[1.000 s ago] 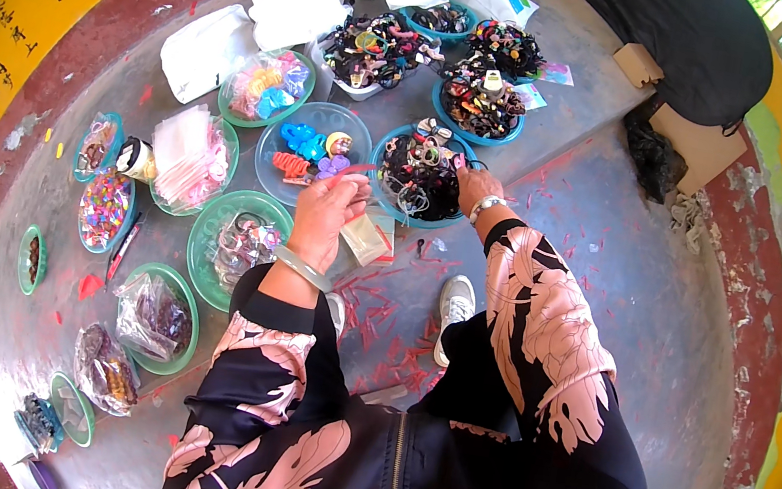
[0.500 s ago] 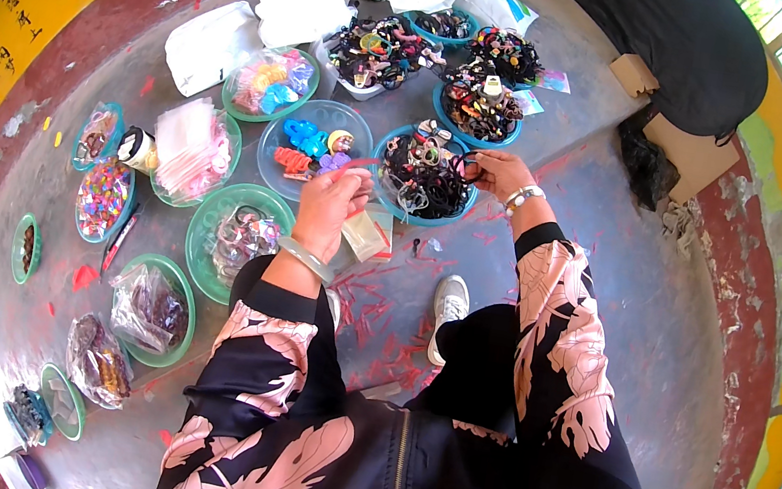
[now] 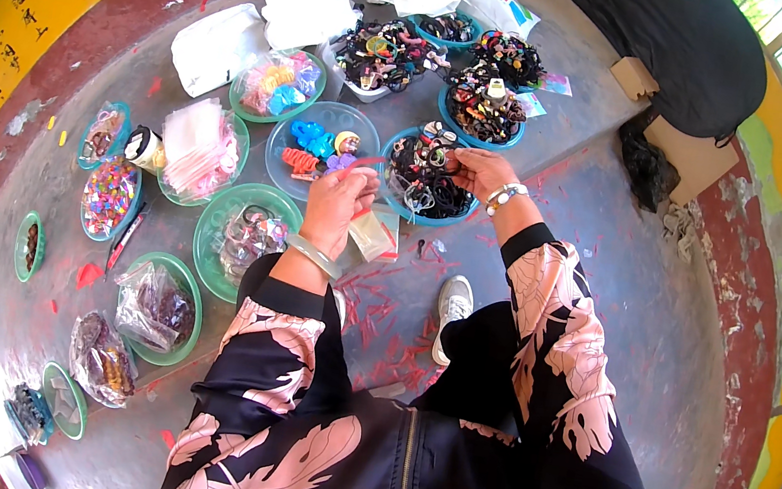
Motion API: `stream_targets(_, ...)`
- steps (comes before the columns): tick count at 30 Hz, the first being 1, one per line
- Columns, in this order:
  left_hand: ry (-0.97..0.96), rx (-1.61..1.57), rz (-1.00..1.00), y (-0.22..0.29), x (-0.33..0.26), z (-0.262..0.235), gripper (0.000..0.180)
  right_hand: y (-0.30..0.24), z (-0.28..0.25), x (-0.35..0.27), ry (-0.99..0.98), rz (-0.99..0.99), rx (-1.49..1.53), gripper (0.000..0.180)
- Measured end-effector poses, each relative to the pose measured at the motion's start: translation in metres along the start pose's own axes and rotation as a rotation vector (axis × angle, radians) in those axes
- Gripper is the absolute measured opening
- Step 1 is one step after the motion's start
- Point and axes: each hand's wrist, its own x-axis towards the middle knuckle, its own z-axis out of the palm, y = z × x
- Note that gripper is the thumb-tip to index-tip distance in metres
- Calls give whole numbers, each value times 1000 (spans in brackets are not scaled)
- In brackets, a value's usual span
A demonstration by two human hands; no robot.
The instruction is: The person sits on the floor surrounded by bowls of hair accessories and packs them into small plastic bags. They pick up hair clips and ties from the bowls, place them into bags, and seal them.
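Observation:
My left hand [image 3: 338, 204] is closed, and a thin red strip [image 3: 370, 161] sticks out from its fingertips. It hovers between a clear blue bowl [image 3: 273, 166] of colourful hair ties and a small clear packet [image 3: 372, 238] on the floor. My right hand [image 3: 484, 176] pinches a black hair tie [image 3: 452, 161] at the right side of a blue basin [image 3: 427, 221]. That basin is heaped with dark hair ties [image 3: 422, 173]. Part of the pinched tie is hidden by my fingers.
More basins of hair ties stand beyond, including a blue one [image 3: 479, 140]. On the left are a green basin [image 3: 208, 253] with bagged ties, a bowl of colourful small pieces [image 3: 110, 197] and a cutter knife [image 3: 125, 240]. Red scraps [image 3: 393, 366] litter the floor near my shoe [image 3: 453, 312].
My right hand has shifted slightly left, bringing the black hair tie over the heap in the blue basin. My left hand still holds the red strip. The whole view has shifted a little.

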Motion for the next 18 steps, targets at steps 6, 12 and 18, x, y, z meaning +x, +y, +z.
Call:
stream_targets(6,11,14,4,0,1,-4,21,20,-20,44,136,-51,64,19)
stream_targets(12,15,27,-15,3,-1,1,20,50,-61,64,248,-187,-1813,26)
stream_targets(18,5,24,-25,3,0,5,21,58,-39,49,339,-10,-1729,31)
